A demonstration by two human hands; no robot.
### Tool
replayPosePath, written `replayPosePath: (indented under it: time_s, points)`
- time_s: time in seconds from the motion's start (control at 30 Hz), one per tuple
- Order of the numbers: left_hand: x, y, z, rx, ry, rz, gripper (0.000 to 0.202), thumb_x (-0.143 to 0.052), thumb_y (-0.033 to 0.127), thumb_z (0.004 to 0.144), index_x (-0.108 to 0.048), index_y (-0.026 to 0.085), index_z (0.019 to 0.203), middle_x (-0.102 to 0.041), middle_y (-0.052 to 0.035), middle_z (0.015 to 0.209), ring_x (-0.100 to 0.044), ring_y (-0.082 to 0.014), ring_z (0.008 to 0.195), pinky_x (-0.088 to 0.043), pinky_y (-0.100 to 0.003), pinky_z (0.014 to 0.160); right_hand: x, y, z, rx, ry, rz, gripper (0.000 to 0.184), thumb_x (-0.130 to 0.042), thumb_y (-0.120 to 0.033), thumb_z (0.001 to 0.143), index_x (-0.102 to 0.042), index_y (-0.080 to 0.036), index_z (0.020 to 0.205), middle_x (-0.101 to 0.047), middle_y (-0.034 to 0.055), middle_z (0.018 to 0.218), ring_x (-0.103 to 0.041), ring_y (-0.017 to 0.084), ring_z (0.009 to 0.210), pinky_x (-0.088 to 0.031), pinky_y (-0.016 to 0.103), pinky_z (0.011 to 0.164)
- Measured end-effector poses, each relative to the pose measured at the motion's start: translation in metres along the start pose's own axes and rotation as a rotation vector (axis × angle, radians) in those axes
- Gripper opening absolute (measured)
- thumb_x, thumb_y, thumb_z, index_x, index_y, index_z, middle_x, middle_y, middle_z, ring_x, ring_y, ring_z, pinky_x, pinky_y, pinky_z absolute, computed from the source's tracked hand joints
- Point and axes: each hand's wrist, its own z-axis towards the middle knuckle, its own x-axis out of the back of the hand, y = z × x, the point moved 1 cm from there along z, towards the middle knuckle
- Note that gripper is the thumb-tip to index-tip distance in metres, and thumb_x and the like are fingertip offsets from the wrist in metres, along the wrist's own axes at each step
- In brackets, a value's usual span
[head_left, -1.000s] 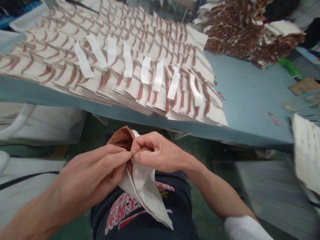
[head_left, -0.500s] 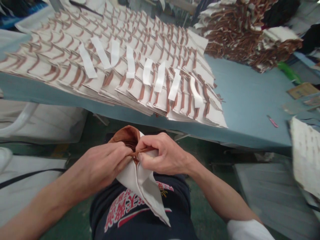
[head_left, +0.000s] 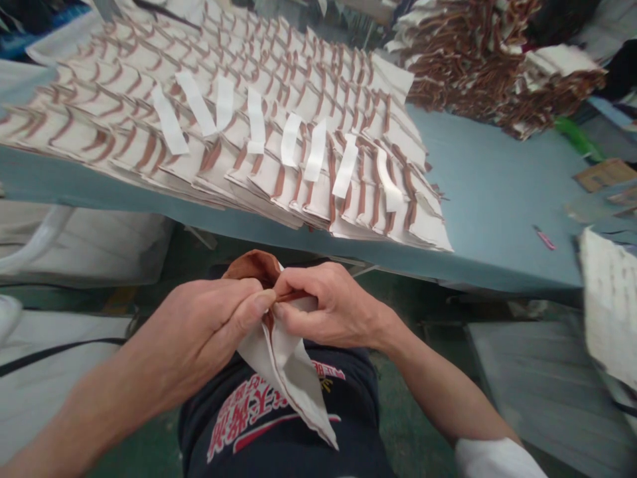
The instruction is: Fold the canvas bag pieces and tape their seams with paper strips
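Your left hand [head_left: 209, 322] pinches the brown-lined cloth [head_left: 293, 372], short of the blue table's [head_left: 482, 172] near edge (its pointed end hangs nearest you); your right hand [head_left: 333, 305] pinches it too. Rightward, tabletop separates layered pieces [head_left: 233, 149] from the pink tool [head_left: 544, 238].

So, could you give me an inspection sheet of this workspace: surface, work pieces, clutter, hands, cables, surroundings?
Surface: blue-grey tabletop, largely covered by overlapping rows of white fabric pieces with brown edges.
Work pieces: one white-and-brown fabric piece, held off the table in front of a dark garment with red lettering.
Clutter: eight white strips across the rows; a small pink object to the right.
Hands: left hand and right hand pinch the fabric piece, fingertips close together.
Cables: black band at lower left; cable or strap, cannot tell.
Surroundings: heap of brown-and-white fabric behind, right.
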Motion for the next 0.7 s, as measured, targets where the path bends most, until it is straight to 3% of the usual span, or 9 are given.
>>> replayPosePath:
  time_s: [0.13,0.27,0.43,0.57,0.7]
  points:
    - [-0.008,0.002,0.003,0.066,0.054,0.016,0.045,-0.054,0.034,0.115,-0.063,0.023,0.072,-0.063,0.0058,0.064,-0.054,-0.0119,0.053,-0.036,-0.027,0.053,0.004,-0.001,-0.003,-0.04,-0.011,-0.09,0.009,-0.062,-0.023,0.089,-0.069,-0.02,0.084,-0.058,-0.0058,0.07,-0.047,0.01,0.063,-0.032,0.026,0.067]
    - [-0.012,-0.005,0.003,0.169,-0.037,-0.098,0.053,-0.056,0.043,0.113,-0.056,0.022,0.065,-0.055,0.0068,0.059,-0.049,-0.0104,0.05,-0.034,-0.023,0.048,0.008,-0.003,-0.007,-0.063,-0.051,-0.095,0.008,-0.066,-0.023,0.092,-0.07,-0.02,0.086,-0.061,-0.0047,0.072,-0.05,0.011,0.065,-0.032,0.027,0.068]
    - [-0.011,-0.015,-0.003,0.197,-0.185,-0.278,0.055,-0.057,0.047,0.115,-0.063,0.021,0.067,-0.051,0.0072,0.061,-0.045,-0.0103,0.053,-0.033,-0.021,0.048,0.015,-0.003,-0.009,-0.038,-0.159,0.058,0.013,-0.069,-0.026,0.099,-0.072,-0.018,0.089,-0.065,-0.0045,0.075,-0.052,0.009,0.066,-0.035,0.024,0.068]
    - [-0.009,-0.016,-0.004,0.154,-0.208,-0.356,0.053,-0.056,0.042,0.116,-0.063,0.021,0.068,-0.051,0.0066,0.061,-0.046,-0.0099,0.055,-0.036,-0.02,0.052,0.021,-0.005,-0.009,-0.051,-0.275,0.258,0.016,-0.073,-0.032,0.098,-0.074,-0.018,0.093,-0.067,-0.004,0.079,-0.056,0.01,0.069,-0.041,0.022,0.066]
    - [-0.01,-0.025,-0.006,0.197,-0.154,-0.432,0.056,-0.055,0.045,0.115,-0.057,0.02,0.065,-0.05,0.0056,0.062,-0.044,-0.0095,0.055,-0.037,-0.019,0.051,0.019,-0.001,-0.004,-0.138,-0.193,0.33,0.026,-0.065,-0.037,0.103,-0.065,-0.022,0.083,-0.058,-0.0037,0.075,-0.049,0.012,0.069,-0.036,0.025,0.062]
